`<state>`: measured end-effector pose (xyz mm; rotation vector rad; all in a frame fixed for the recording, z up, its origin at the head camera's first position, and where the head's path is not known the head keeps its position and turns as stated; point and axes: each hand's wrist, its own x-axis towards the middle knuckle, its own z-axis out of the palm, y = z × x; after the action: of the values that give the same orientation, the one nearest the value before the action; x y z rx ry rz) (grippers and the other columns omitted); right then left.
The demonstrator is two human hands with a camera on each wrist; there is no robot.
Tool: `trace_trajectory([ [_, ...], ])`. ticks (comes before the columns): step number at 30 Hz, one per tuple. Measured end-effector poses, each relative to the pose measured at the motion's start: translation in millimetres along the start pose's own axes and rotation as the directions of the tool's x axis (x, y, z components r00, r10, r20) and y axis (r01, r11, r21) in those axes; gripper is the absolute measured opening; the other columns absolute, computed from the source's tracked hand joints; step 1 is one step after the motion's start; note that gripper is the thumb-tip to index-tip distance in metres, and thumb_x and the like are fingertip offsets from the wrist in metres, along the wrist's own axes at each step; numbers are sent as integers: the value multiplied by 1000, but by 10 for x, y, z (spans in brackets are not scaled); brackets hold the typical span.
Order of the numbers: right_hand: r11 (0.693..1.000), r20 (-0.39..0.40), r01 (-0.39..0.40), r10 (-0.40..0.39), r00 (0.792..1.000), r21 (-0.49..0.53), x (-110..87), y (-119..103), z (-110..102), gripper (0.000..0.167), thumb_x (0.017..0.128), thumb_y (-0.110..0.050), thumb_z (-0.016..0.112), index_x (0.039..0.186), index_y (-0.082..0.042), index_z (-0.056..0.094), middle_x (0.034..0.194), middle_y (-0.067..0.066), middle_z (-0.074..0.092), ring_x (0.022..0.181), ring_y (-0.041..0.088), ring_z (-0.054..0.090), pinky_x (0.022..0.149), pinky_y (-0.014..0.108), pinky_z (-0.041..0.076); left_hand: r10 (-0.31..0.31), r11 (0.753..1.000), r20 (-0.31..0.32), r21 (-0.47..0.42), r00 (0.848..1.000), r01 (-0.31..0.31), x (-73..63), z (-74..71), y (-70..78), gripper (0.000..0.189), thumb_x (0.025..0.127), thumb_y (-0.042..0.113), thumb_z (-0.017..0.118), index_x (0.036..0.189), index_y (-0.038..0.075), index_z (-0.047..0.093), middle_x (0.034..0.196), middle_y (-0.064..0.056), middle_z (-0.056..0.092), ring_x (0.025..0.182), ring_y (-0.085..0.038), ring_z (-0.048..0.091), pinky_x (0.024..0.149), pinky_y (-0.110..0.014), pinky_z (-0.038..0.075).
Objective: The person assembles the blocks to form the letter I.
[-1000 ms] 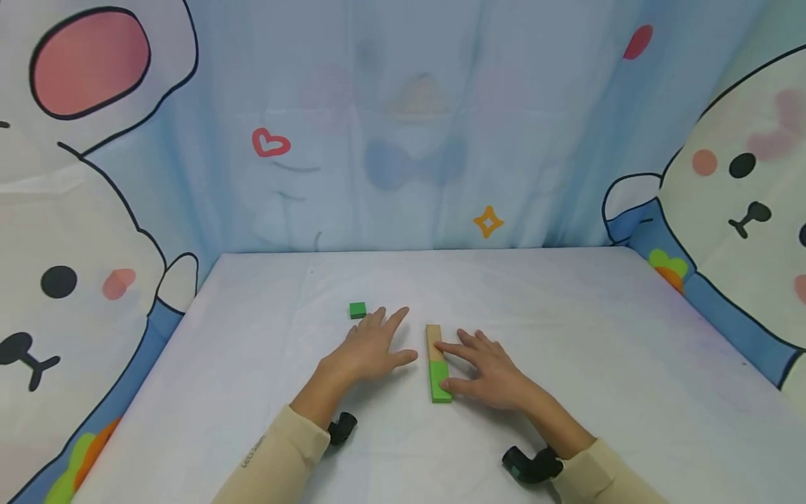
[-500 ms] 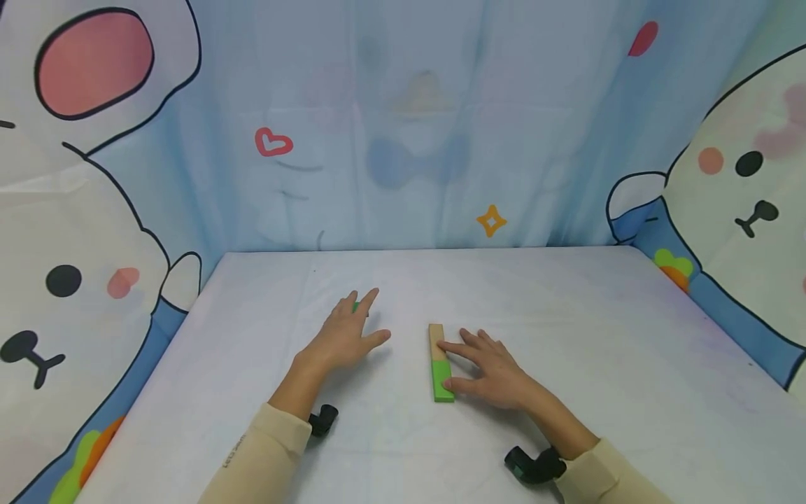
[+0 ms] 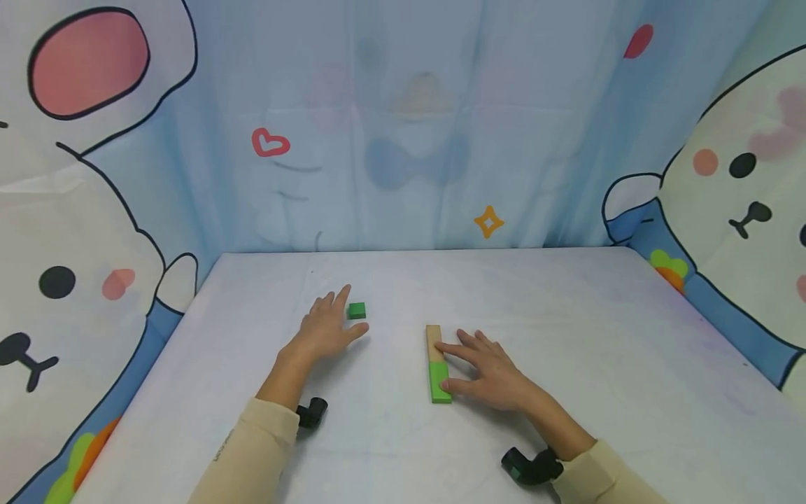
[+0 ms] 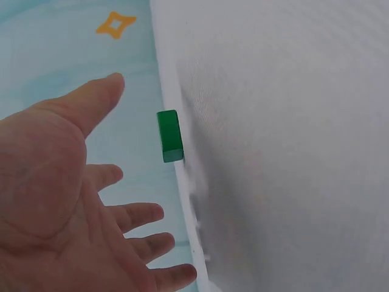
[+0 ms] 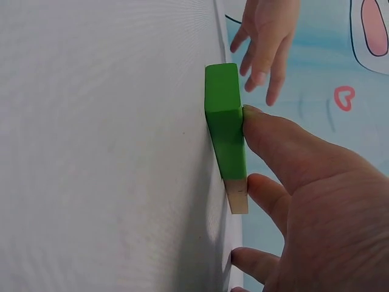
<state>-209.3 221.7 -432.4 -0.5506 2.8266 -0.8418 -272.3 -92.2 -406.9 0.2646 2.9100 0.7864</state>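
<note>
A small dark green block point(image 3: 357, 311) lies on the white table, just right of my left hand point(image 3: 322, 329). That hand holds nothing; its fingers and thumb are spread, and the left wrist view shows the palm apart from the block. Nearer the table's middle, a light green block point(image 3: 439, 383) and a natural wood block point(image 3: 434, 341) form one straight strip, end to end. From the right side, my right hand point(image 3: 494, 371) touches the strip: the thumb is at the light green block point(image 5: 226, 137), and the index fingertip is at the wood block point(image 5: 237, 198).
The white-covered table point(image 3: 554, 308) extends around both hands. Behind it hangs a blue printed curtain point(image 3: 403, 196) with cartoon animals at either side. A black wrist camera point(image 3: 532, 467) sits below the right hand, another black camera point(image 3: 311, 413) below the left.
My left hand has moved left, passing over the dark green block, which now shows fully to its right. The right hand and the two-block strip have stayed in place.
</note>
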Motion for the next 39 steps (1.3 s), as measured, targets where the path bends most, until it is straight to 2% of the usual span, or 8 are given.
trace_trajectory([
  [8,1000,0,-15,15,1000,-10,-7,-17,-7,69,91,-50,74,151,-24,55,167,24,30,156,55,12,122,72,7,-47,999,14,-10,999,47,84,22,-140,83,102,44,61,166,11,19,168,-28,22,157,-52,11,122,-71,15],
  [15,1000,7,-15,15,1000,-5,-1,-24,-5,68,91,-50,74,151,-25,55,167,23,31,156,54,12,122,72,7,-43,999,-7,-5,999,43,130,20,-200,77,103,42,60,165,13,26,168,-29,22,156,-55,6,121,-74,9],
  [21,1000,7,-21,21,1000,-2,0,-28,5,68,91,-50,74,151,-25,55,167,22,31,156,53,12,123,71,7,-37,999,-12,22,999,37,176,26,-234,67,104,42,57,163,20,34,169,-26,21,156,-55,3,119,-78,4],
  [30,1000,5,-24,24,1000,-6,-10,-21,1,68,91,-52,73,151,-27,55,168,21,30,157,52,11,123,71,6,-34,999,-10,42,999,34,187,37,-234,49,104,41,58,151,25,53,167,-25,27,156,-56,10,118,-79,6],
  [39,1000,6,-28,28,1000,-2,-27,-15,-7,68,91,-51,73,151,-26,55,168,22,30,157,52,11,123,72,6,-60,998,-23,31,998,60,223,59,-192,43,104,38,59,145,25,58,166,-24,30,155,-54,15,118,-79,7],
])
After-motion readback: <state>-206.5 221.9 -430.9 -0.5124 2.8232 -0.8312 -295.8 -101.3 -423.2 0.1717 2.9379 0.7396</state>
